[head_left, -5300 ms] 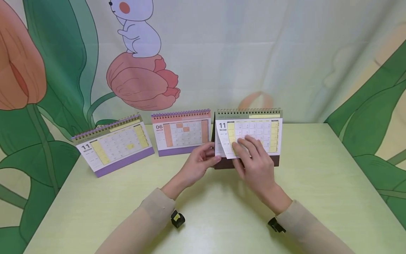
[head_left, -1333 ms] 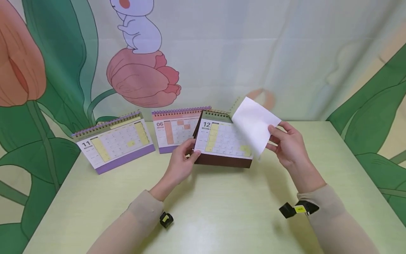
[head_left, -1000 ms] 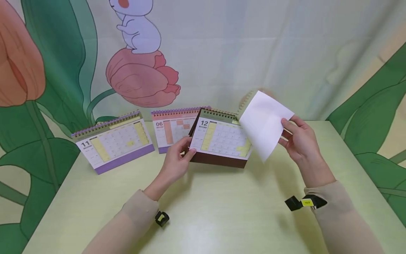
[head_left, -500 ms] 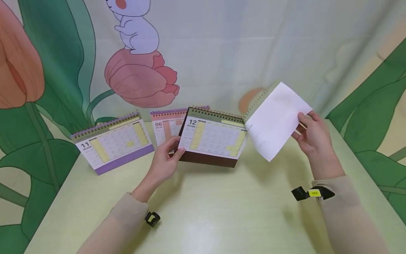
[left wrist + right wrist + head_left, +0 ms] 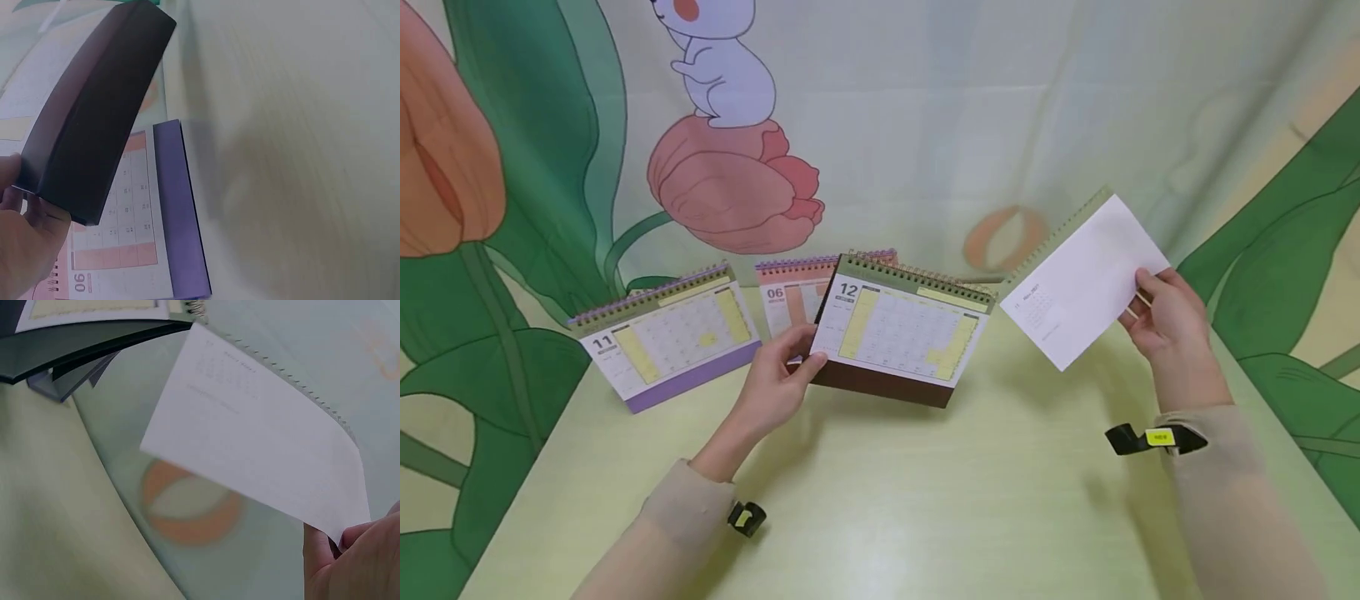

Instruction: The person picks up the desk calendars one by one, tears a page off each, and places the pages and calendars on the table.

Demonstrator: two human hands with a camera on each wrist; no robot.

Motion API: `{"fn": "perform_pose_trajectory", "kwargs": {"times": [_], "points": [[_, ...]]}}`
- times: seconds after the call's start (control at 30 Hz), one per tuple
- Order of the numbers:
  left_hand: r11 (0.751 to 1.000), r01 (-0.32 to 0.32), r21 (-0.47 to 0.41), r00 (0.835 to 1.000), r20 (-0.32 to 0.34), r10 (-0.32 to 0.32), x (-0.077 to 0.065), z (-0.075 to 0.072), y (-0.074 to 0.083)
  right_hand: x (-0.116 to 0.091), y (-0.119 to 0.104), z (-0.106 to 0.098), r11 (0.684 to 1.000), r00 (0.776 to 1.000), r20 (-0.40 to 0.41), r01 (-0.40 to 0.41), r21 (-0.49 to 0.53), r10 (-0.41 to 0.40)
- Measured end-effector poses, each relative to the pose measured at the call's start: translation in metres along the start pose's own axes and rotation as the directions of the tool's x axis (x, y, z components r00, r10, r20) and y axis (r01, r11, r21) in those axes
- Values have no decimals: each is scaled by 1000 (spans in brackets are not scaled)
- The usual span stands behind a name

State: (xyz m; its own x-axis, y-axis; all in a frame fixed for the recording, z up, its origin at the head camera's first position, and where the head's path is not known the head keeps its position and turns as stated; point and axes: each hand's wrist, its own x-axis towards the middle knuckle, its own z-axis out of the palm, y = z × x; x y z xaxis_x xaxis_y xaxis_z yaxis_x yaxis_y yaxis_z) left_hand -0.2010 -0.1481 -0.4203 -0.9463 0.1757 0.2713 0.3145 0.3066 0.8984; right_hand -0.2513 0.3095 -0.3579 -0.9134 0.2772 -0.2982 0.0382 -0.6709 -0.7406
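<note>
- Plainly, the dark-based calendar (image 5: 898, 325) is gripped at its left edge by the left hand (image 5: 777, 379), the thumb being laid on the front and the fingers tucked behind.
- By the right hand (image 5: 1176, 321), a white sheet (image 5: 1075, 287) is pinched between thumb and fingers near one end.
- The sheet is held slanted in the air to the right of the dark-based calendar; small print is shown near its lower left end, and its upper edge is lined with green and notches.
- The sheet's left corner is seen just beside the calendar's upper right corner; whether they touch cannot be told.
- The dark-based calendar is held tilted, with "12" and a yellow-columned grid displayed below its wire coil.
- Behind it, a pink calendar (image 5: 786, 304) marked "06" is partly hidden.
- Farther left, a green-topped calendar (image 5: 673, 333) marked "11" is stood at an angle on its purple base.
- Both standing calendars are carried by the pale surface (image 5: 925, 508), which is backed by a curtain (image 5: 910, 133) printed with tulips and a white animal.
</note>
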Motion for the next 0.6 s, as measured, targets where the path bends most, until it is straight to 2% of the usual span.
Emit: {"fn": "perform_pose_trajectory", "kwargs": {"times": [0.2,0.4,0.6], "points": [[1000,-8,-8,999,44,8,-2,-2,0,13,7,-8,997,996,-51,-73,-4,73],[1000,9,9,997,71,-10,-6,-3,0,17,10,-9,997,994,-84,-75,2,75],[1000,-2,18,997,72,1,-9,-1,3,19,16,-8,996,986,-143,-84,25,87]]}}
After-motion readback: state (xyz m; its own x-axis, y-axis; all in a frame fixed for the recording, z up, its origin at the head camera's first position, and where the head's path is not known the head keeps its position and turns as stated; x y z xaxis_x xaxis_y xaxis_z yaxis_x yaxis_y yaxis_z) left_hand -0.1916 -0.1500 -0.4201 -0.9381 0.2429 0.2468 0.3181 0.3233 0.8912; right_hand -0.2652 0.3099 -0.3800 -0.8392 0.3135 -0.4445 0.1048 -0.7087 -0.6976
